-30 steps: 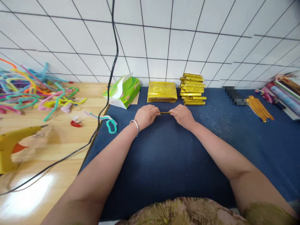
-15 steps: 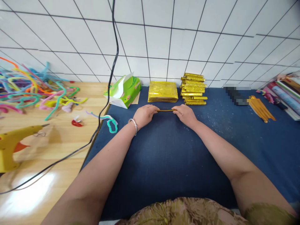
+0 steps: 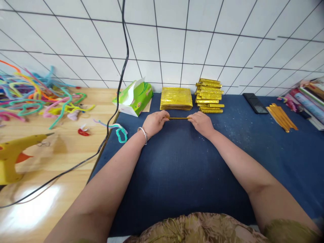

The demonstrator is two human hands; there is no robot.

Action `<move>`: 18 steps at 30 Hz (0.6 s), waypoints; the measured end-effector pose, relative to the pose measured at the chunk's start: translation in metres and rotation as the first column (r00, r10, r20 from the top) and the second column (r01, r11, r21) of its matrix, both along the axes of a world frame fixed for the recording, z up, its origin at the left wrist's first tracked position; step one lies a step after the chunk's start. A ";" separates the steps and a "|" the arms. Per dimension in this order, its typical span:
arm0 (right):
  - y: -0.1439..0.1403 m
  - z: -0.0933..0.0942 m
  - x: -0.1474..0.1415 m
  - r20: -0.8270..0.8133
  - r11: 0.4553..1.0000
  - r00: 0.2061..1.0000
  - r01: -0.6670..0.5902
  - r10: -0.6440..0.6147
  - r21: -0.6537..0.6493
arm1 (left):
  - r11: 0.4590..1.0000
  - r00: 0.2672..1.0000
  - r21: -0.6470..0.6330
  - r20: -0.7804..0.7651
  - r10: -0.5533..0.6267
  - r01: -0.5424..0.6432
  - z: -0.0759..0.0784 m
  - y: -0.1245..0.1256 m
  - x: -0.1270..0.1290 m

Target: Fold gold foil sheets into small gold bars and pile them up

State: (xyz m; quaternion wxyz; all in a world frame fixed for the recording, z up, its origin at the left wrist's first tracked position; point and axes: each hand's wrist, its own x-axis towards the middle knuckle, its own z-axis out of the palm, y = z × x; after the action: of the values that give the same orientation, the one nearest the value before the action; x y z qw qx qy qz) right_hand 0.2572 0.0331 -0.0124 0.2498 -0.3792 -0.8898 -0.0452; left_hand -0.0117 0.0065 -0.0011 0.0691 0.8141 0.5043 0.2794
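The left hand (image 3: pixel 155 122) and right hand (image 3: pixel 201 123) each had fingers pinched on one end of a thin gold strip (image 3: pixel 178 118), held level just above the blue desk (image 3: pixel 177 168), in front of the foil stack (image 3: pixel 176 98). Even, light pressure from both ends would probably keep it straight; the fingertips were hidden.

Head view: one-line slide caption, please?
Both hands pinch a thin gold foil strip over blue cloth.
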 end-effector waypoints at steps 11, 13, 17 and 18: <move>0.000 0.002 0.000 0.002 0.999 1.000 -0.005 0.005 -0.038 | 1.000 1.000 -0.017 -0.011 0.001 -0.001 -0.002 0.001 -0.004; -0.001 0.003 -0.001 0.012 0.999 1.000 -0.011 0.012 -0.045 | 1.000 1.000 -0.006 -0.025 0.011 -0.012 -0.001 0.001 -0.003; -0.002 0.005 -0.002 0.023 0.998 1.000 -0.009 0.011 -0.058 | 0.999 0.998 0.015 -0.044 0.038 -0.037 0.002 0.000 -0.002; -0.002 0.006 -0.002 0.026 0.998 1.000 -0.008 0.010 -0.062 | 0.999 0.998 0.013 -0.048 0.044 -0.043 0.002 0.000 -0.001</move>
State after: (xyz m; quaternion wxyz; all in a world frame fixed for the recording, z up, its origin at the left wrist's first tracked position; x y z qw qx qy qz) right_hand 0.2556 0.0310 -0.0069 0.2265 -0.3822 -0.8956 -0.0215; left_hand -0.0132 0.0061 0.0011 0.0459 0.8098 0.5218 0.2644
